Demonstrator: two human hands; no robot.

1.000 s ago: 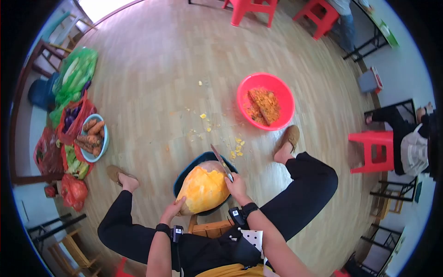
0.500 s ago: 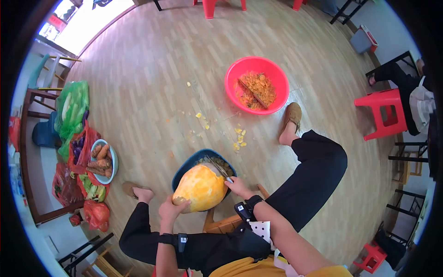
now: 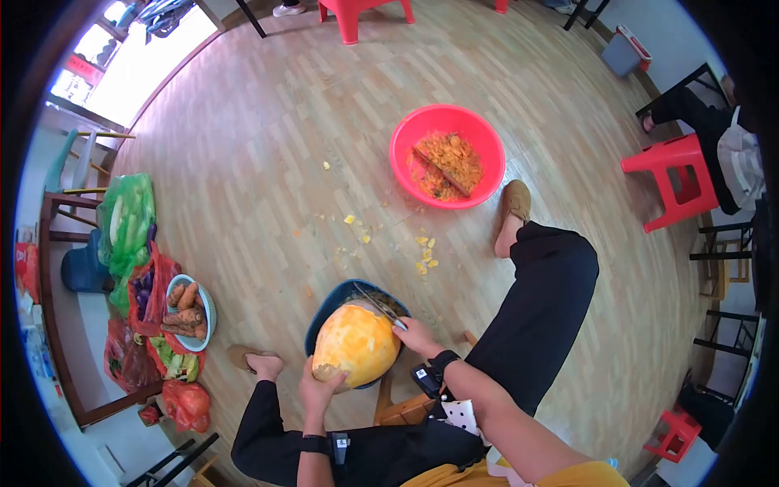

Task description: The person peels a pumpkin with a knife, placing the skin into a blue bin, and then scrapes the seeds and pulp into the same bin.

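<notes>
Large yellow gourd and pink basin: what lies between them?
The head view shows the knife, the edge of the blue tub, then yellow scraps on the floor.

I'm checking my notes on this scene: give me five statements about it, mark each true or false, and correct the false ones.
1. The right hand holds a knife. True.
2. The left hand rests on a knee. False: it holds the near end of the large yellow-orange gourd.
3. The gourd is over a dark blue basin. True.
4. The pink basin contains orange scraps. True.
5. The carrots lie loose on the floor. False: they are in a light blue bowl.
</notes>
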